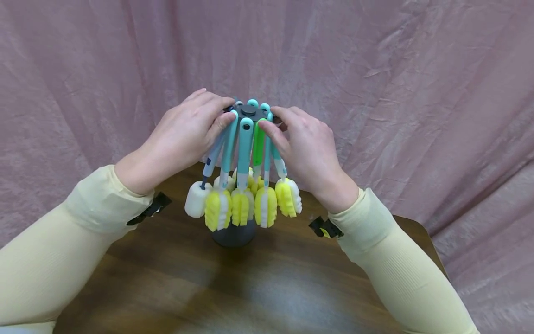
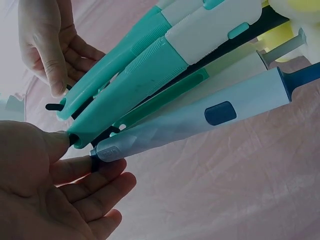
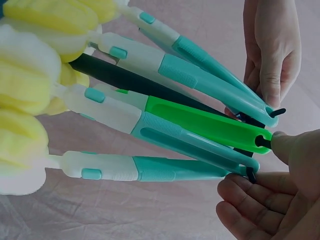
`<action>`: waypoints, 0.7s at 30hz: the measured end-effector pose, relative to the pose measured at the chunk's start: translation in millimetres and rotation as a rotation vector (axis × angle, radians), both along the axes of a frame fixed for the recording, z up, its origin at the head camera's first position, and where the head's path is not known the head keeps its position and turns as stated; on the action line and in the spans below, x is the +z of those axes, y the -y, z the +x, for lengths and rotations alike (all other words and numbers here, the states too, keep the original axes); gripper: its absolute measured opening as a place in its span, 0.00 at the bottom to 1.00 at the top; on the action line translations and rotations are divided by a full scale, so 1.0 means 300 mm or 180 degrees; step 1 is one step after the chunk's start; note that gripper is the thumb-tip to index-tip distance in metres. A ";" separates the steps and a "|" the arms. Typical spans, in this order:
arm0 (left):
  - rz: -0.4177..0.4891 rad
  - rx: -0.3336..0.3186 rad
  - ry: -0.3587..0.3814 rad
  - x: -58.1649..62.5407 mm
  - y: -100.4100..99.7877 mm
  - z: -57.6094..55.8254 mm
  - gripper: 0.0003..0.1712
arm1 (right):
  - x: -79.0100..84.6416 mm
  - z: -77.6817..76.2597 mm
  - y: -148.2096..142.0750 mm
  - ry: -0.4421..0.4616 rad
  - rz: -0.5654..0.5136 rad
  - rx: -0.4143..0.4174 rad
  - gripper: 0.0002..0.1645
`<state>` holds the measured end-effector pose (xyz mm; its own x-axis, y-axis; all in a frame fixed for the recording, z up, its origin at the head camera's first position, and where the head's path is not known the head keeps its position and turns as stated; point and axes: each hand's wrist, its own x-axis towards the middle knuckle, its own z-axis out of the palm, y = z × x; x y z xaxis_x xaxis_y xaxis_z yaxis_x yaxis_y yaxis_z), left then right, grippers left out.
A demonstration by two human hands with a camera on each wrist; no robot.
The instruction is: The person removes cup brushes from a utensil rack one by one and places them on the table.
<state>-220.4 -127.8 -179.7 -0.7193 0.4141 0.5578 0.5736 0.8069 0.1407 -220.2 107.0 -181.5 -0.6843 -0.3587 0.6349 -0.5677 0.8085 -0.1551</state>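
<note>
A dark rack with a round top [image 1: 249,110] carries several sponge bottle brushes on hooks, handles up and sponge heads down. My left hand [image 1: 183,125] pinches the left edge of the top, its thumb by a turquoise handle [image 2: 125,95] and a finger beneath the hook of a pale blue handle [image 2: 190,122]. From the other side, my right hand [image 1: 310,144] grips the edge, thumb at the hook end of a bright green handle [image 3: 205,120], fingers under the turquoise handles beside it. Yellow-and-white sponges [image 1: 218,211] and a white one [image 1: 194,199] hang below, partly hiding the rack's post.
The rack's dark round base [image 1: 233,237] is low behind the sponges, over a brown wooden table [image 1: 258,297]. A pink curtain [image 1: 333,51] hangs close behind. The table's right corner [image 1: 417,227] shows beyond my right forearm.
</note>
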 end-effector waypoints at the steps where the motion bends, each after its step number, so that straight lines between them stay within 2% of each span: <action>1: 0.0002 -0.0005 -0.0011 0.000 -0.001 -0.001 0.28 | 0.000 0.000 -0.001 -0.0008 -0.0002 -0.0002 0.30; 21: 0.0170 -0.0117 -0.0118 -0.004 -0.049 -0.018 0.26 | 0.008 0.011 -0.042 -0.0033 -0.0029 -0.0081 0.28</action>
